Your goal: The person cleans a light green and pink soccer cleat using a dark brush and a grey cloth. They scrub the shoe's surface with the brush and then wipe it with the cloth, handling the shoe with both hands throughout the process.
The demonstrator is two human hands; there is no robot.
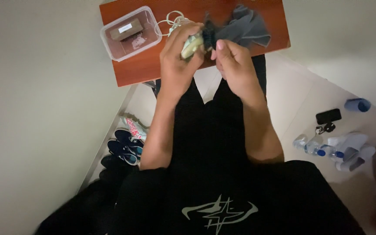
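My left hand (pixel 178 52) is closed around a small pale, greenish-white object (pixel 192 47) held over the near edge of a reddish-brown table (pixel 135 67). My right hand (pixel 233 61) pinches a small dark piece (pixel 208 29) next to that object, thumb on top. Both hands meet in front of my chest. A grey cloth (pixel 245 27) lies on the table just beyond my right hand. A coiled white cable (pixel 170 21) lies behind my left hand. What the pale object is I cannot make out.
A clear plastic box (pixel 130 32) with a small brown carton inside stands on the table's left part. Dark shoes (pixel 125 146) lie on the floor at left. On the floor at right are plastic bottles (pixel 316 148), a black phone (pixel 328 116) and a blue cup (pixel 357 105).
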